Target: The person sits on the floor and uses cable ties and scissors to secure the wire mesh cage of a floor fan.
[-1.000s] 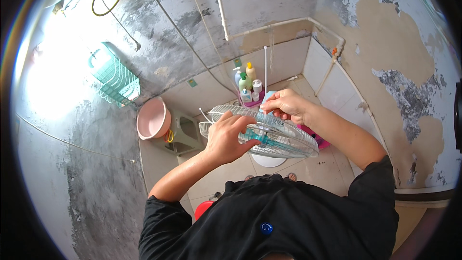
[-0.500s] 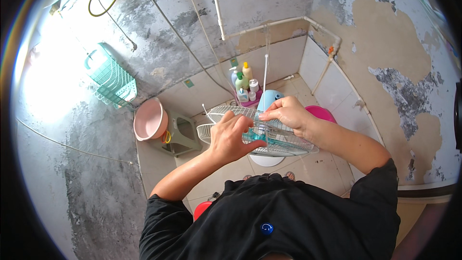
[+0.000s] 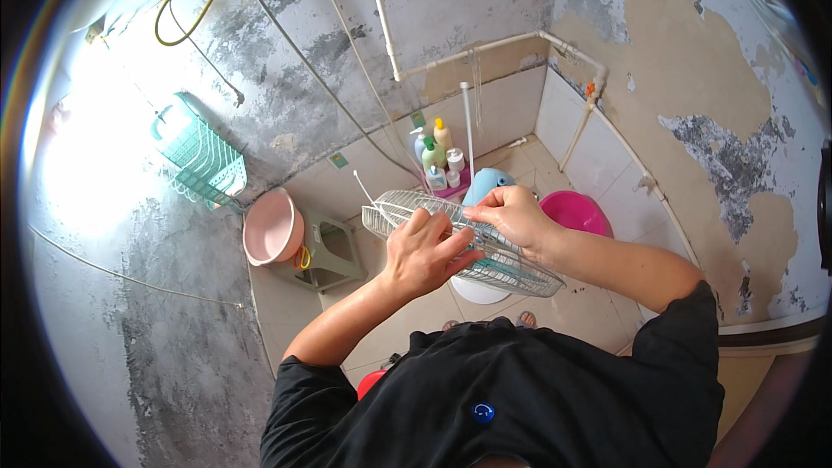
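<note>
In front of my body is a fan with a pale wire guard (image 3: 520, 276), tilted down to the right. Teal blades show through the wires. My left hand (image 3: 425, 251) curls over the guard's near side, fingers bent and thumb pointing right. With thumb and forefinger pinched, my right hand (image 3: 513, 215) grips the guard's upper rim; the exact spot under the fingertips is hidden. A thin white strip (image 3: 367, 193) sticks up from the guard's left end. Below the fan, a round white base (image 3: 479, 292) partly shows.
Several bottles (image 3: 438, 152) stand in a magenta tray at the far wall, near a white pole (image 3: 468, 130) and light-blue container (image 3: 487, 184). A magenta basin (image 3: 576, 212) lies right; a pink basin (image 3: 273, 225) and grey-green stool (image 3: 328, 251) left. A teal basket (image 3: 204, 156) hangs on the wall.
The fan guard has tilted, its right end lower and left end higher. My left hand has moved slightly right and its fingers have curled closer to the thumb. My right hand keeps its pinch.
</note>
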{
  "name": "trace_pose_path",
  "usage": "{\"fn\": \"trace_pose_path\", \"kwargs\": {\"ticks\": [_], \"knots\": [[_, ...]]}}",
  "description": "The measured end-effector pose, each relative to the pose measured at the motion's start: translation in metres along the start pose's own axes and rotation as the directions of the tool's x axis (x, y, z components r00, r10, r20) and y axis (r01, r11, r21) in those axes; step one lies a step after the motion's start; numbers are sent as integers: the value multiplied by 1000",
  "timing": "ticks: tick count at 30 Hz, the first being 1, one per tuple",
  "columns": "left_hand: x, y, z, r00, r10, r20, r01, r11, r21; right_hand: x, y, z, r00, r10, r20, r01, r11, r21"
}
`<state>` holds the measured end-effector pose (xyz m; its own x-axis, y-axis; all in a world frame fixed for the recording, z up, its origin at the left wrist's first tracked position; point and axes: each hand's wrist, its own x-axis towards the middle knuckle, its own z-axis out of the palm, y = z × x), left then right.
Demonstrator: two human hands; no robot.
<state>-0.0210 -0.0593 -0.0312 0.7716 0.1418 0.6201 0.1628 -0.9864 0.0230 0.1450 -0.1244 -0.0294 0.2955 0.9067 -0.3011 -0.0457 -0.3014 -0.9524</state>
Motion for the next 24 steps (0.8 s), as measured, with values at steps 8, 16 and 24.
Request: {"fn": "trace_pose_path", "kwargs": {"ticks": [8,16,24], "knots": [[5,-3,3,990,-90,-112,70,982,-176,8,10,-4,965,-259,35,261,950,-170],[11,-14,-1,982,-131,-133,100,970,-220,7,-13,6,846,-518,124,532,833,-151],[19,-24,-8,951,-266,-156,176,884,-434,10,-20,12,820,-570,50,572,816,-82]]}}
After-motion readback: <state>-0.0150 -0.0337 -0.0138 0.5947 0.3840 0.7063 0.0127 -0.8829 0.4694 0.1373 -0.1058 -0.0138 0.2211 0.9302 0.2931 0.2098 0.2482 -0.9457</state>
